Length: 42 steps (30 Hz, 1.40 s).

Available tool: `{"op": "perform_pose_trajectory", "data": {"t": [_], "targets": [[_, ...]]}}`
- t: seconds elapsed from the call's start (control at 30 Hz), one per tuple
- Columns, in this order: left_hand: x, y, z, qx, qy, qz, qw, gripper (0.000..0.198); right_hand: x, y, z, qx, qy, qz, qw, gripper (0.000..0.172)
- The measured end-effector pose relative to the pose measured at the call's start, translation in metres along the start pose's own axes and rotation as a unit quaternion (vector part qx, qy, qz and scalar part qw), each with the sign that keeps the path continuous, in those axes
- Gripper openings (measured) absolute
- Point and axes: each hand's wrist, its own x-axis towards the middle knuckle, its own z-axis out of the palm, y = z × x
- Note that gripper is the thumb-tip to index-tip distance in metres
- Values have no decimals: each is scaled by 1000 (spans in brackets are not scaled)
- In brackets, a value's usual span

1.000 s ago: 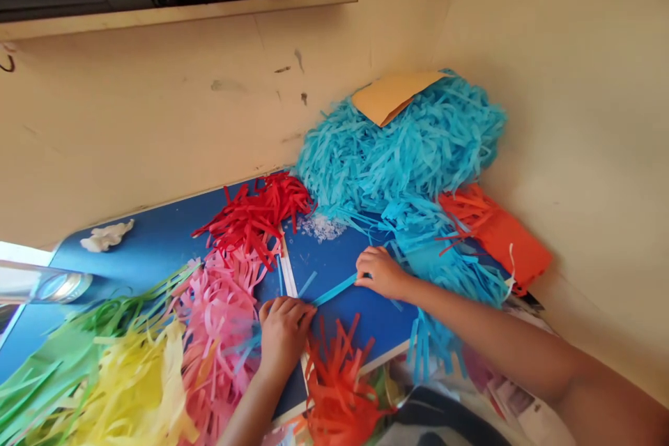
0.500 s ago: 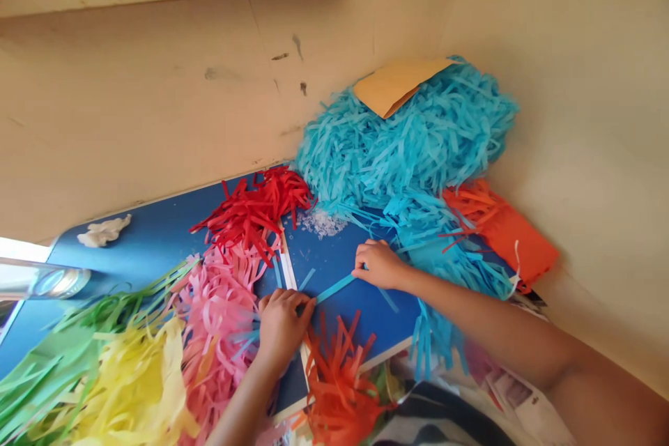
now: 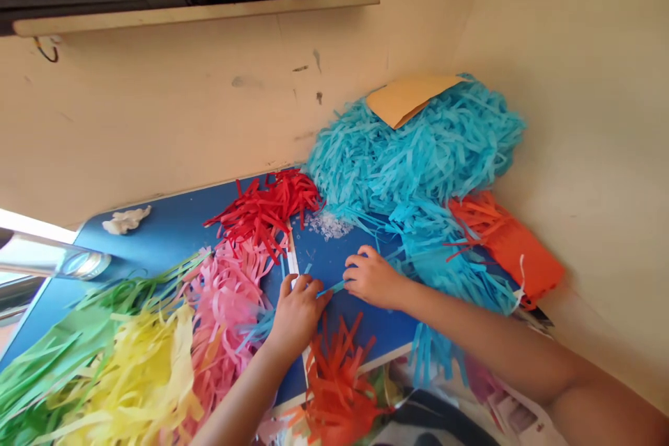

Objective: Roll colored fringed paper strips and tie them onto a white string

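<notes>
Blue strip [image 3: 333, 288]: located on the blue surface [image 3: 391, 329], between the left hand [image 3: 299, 313] and the right hand [image 3: 373, 280]. Left grip: fingers bent at the strip; hold cannot be determined. Right grip: fingers parted at the opposite end; hold likewise indeterminable.

left hand [image 3: 300, 310], right hand [image 3: 377, 280] bare; forearms [image 3: 470, 324] bare; garment [image 3: 444, 410] grey with broad dark band, blurred.
</notes>
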Motion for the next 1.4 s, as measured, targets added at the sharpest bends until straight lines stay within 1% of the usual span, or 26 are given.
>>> {"op": "perform_pose_trajectory", "data": {"t": [0.03, 0.07, 0.17, 0.23, 0.33, 0.47, 0.67, 0.73, 0.8, 0.93, 1.0, 1.07, 1.2, 1.4], "targets": [[1, 1, 0, -2, 4, -4, 1000, 27, 1, -1, 3, -23, 2, -29, 999, 18], [2, 2, 1, -3, 7, -10, 1000, 26, 2, -2, 7, -38, 1, -41, 998, 21], [5, 7, 4, -7, 22, -25, 999, 18, 8, -1, 14, -50, 0, -54, 997, 24], [8, 10, 7, -9, 36, -33, 999, 17, 12, 1, 15, -48, 1, -53, 997, 24], [11, 13, 12, -7, 58, -42, 997, 16, 16, 4, 14, -41, 3, -31, 999, 20], [11, 13, 16, 5, 81, -54, 995, 23, 18, 6, 14, -20, 6, 12, 1000, 17], [9, 11, 20, 16, 89, -51, 995, 21, 18, 4, 11, 10, 10, 56, 998, 12], [10, 11, 21, 17, 92, -50, 994, 21, 18, 2, 10, 12, 14, 62, 998, 13], [10, 12, 23, 18, 98, -53, 994, 21, 18, -4, 10, 7, 27, 67, 997, 10], [7, 13, 23, 14, 103, -54, 993, 22, 15, -20, 18, -52, 84, 51, 994, 12], [5, 13, 23, 11, 103, -54, 993, 23, 10, -23, 23, -73, 98, 45, 991, 21], [2, 12, 23, 9, 102, -55, 993, 23, 5, -22, 26, -82, 106, 47, 990, 25], [0, 11, 23, 6, 99, -54, 994, 23, -3, -15, 23, -101, 122, 40, 987, 26], [-2, 11, 26, 3, 97, -35, 995, 24, -9, -8, 24, -110, 127, -7, 986, 26]]}}
